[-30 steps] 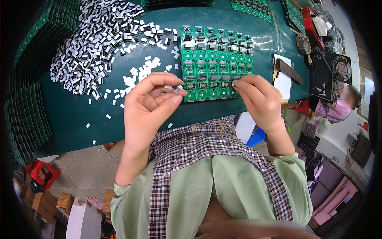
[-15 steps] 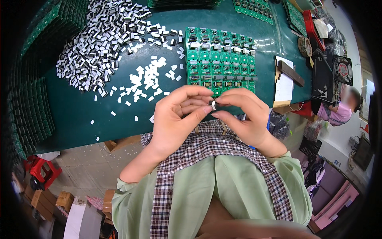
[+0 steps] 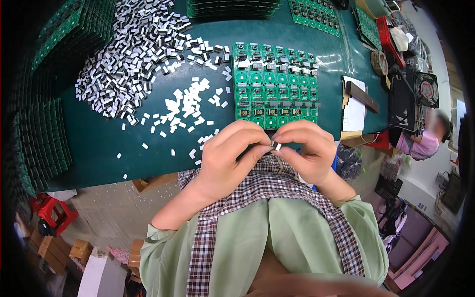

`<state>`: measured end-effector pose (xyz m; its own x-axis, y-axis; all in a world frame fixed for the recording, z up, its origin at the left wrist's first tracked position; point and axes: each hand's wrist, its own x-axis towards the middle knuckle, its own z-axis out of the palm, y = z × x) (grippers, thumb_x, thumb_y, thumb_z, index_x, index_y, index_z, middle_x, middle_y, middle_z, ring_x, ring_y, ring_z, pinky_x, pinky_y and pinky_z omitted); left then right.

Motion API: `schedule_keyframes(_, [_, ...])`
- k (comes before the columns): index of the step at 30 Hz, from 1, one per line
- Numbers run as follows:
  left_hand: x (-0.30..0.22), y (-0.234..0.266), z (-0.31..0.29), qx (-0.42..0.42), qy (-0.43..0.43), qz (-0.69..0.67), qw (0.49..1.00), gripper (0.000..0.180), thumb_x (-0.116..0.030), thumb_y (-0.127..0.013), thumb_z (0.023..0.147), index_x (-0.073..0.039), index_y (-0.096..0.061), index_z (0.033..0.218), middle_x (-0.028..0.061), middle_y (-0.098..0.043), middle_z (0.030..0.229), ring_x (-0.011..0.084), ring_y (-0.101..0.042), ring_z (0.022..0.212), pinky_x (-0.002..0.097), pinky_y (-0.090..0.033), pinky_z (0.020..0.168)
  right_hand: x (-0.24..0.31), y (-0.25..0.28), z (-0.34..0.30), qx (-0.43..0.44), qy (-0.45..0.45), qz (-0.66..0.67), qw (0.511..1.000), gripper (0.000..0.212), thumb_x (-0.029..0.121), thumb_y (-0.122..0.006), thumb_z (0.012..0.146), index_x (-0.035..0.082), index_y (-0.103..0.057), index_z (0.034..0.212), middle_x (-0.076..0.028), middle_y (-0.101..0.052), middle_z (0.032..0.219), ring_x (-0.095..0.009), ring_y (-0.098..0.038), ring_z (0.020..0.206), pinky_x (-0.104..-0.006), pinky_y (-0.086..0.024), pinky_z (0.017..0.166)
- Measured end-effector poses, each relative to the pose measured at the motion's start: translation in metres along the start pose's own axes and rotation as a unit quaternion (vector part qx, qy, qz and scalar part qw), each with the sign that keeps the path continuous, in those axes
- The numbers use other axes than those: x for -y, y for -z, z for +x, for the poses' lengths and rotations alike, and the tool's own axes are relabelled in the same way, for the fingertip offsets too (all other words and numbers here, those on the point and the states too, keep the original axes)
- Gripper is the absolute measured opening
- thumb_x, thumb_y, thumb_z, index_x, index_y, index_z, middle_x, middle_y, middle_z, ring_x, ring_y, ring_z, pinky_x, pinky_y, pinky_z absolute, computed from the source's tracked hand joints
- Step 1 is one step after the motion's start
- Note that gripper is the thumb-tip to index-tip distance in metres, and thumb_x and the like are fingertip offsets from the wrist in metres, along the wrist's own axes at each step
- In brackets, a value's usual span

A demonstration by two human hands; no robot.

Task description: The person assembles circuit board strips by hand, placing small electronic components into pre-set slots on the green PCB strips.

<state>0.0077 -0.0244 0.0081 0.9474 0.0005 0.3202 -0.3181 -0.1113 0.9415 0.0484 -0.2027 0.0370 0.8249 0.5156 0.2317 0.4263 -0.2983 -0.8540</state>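
My left hand (image 3: pixel 225 156) and my right hand (image 3: pixel 312 151) meet at the near edge of the green table, fingertips pinched together. Between them is a small black-and-white block, apparently an LED digit display (image 3: pixel 277 146), its white side partly showing and the rest covered by fingers. Just beyond my fingertips lies a panel of green circuit boards (image 3: pixel 269 91) fitted with small displays and other parts. A large heap of similar black-and-white blocks (image 3: pixel 121 69) covers the table's left. Flat white pieces (image 3: pixel 188 104) are scattered between heap and panel.
Stacks of green circuit boards (image 3: pixel 44 141) stand along the left edge, with more boards (image 3: pixel 232 7) at the back. On the right lie a dark bar (image 3: pixel 362 97) and white paper (image 3: pixel 352 119). A black fan (image 3: pixel 426 90) and another person (image 3: pixel 420 141) are farther right.
Both hands have moved slightly nearer to me and right in the picture, still pinching the small block, which has turned between the fingertips. The table scene has shifted slightly downward.
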Motion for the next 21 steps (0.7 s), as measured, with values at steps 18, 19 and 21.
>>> schedule_keyframes(18, [0.002,-0.005,0.001,-0.009,-0.065,0.092,0.994,0.023,0.003,-0.072,0.068,-0.002,-0.068,0.091,0.0114,-0.068,0.085,0.0236,-0.067,0.073,0.0296,-0.053,0.061,0.012,0.009,0.004,-0.016,0.063,-0.162,0.985,0.021,-0.003,-0.075,0.065,0.000,-0.067,0.085,-0.011,-0.066,0.083,-0.022,-0.066,0.070,-0.0289,-0.053,0.059])
schedule_keyframes(19, [0.001,-0.005,0.003,-0.008,-0.065,0.091,0.994,0.023,0.003,-0.072,0.068,-0.002,-0.068,0.091,0.0114,-0.068,0.085,0.0236,-0.067,0.073,0.0296,-0.053,0.061,0.011,0.009,0.004,-0.017,0.061,-0.164,0.984,0.021,-0.003,-0.075,0.065,0.000,-0.067,0.085,-0.011,-0.066,0.083,-0.022,-0.066,0.070,-0.0289,-0.053,0.059])
schedule_keyframes(21, [-0.001,-0.007,0.010,-0.010,-0.049,0.081,0.995,0.019,0.002,-0.073,0.067,-0.002,-0.068,0.085,0.0106,-0.066,0.081,0.0236,-0.066,0.071,0.0299,-0.052,0.061,0.008,0.010,0.003,-0.040,0.043,-0.105,0.993,0.020,-0.004,-0.074,0.066,-0.001,-0.067,0.085,-0.011,-0.066,0.083,-0.022,-0.065,0.070,-0.0283,-0.053,0.059])
